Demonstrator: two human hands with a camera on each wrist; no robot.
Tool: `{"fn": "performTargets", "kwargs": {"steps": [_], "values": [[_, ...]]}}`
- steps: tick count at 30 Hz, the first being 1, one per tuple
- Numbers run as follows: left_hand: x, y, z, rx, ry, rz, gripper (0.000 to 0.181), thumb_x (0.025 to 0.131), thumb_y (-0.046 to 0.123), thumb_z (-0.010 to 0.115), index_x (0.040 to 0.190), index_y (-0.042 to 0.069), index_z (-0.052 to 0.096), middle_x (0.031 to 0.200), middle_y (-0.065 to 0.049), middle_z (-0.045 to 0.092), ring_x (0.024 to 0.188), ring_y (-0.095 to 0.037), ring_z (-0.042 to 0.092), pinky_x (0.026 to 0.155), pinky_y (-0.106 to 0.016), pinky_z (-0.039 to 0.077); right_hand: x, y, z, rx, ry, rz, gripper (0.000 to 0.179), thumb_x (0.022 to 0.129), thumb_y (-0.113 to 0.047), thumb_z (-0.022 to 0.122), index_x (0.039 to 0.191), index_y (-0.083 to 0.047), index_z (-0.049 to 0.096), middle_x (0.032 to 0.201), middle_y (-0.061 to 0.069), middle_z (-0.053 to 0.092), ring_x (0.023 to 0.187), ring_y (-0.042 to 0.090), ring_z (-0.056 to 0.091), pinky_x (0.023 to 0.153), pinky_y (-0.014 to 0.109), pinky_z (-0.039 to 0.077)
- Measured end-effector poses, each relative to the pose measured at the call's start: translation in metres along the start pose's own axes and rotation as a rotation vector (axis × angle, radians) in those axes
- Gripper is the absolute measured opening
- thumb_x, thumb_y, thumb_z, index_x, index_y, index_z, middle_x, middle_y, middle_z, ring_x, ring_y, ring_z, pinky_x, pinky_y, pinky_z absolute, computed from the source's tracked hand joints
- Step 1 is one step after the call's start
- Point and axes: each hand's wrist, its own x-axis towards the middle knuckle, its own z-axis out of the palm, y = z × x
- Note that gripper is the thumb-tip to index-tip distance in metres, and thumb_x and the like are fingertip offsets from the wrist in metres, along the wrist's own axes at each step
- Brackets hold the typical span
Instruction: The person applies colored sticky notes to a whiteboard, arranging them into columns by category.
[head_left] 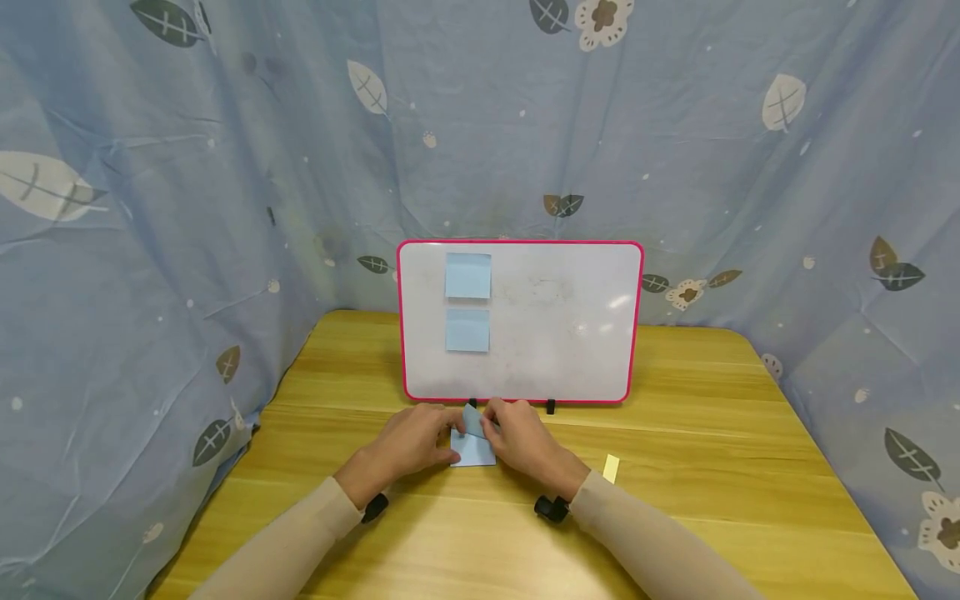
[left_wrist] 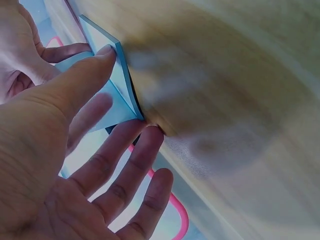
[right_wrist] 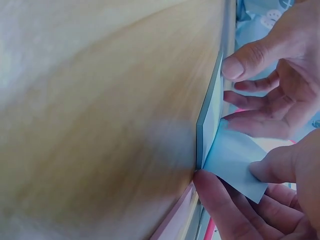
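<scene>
A pad of light blue sticky notes [head_left: 473, 452] lies on the table just in front of the whiteboard. Its top sheet [right_wrist: 235, 155] is lifted and bent up, still joined to the pad along one edge. My left hand [head_left: 414, 439] holds the pad from the left, thumb on its face and fingertips by its edge; the ring and little fingers spread free in the left wrist view. From the right, my right hand [head_left: 528, 443] pinches the raised sheet, its thumb flat on the paper in the right wrist view.
A whiteboard [head_left: 558, 333] with a pink frame stands upright behind the hands on black feet. Two blue sticky notes, an upper one [head_left: 468, 276] and a lower one [head_left: 467, 331], are stuck on its left part. A pale yellow strip [head_left: 611, 468] lies beside the right forearm. Patterned curtains surround the table.
</scene>
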Motion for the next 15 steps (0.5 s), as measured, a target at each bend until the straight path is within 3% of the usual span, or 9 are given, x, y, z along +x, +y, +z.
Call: {"fn": "performTargets", "kwargs": {"steps": [4, 15], "values": [[0.0006, 0.0016, 0.0, 0.012, -0.03, -0.019, 0.031, 0.092, 0.033, 0.103, 0.119, 0.023, 0.091, 0.111, 0.004, 0.085, 0.086, -0.007, 0.065, 0.072, -0.027, 0.054, 0.0, -0.0004, -0.0007, 0.0, -0.001, 0.015, 0.009, 0.112, -0.01, 0.076, 0.104, -0.009, 0.08, 0.085, 0.001, 0.079, 0.063, 0.003, 0.054, 0.061, 0.021, 0.047], [-0.0003, 0.0064, -0.0015, 0.021, -0.054, -0.039, 0.028, 0.093, 0.029, 0.102, 0.119, 0.02, 0.094, 0.123, -0.003, 0.081, 0.1, -0.017, 0.072, 0.081, -0.034, 0.06, 0.0001, -0.0027, -0.0041, 0.027, -0.01, 0.064, 0.008, 0.113, -0.013, 0.076, 0.109, -0.007, 0.081, 0.096, 0.005, 0.085, 0.075, 0.006, 0.066, 0.069, 0.02, 0.053]]}}
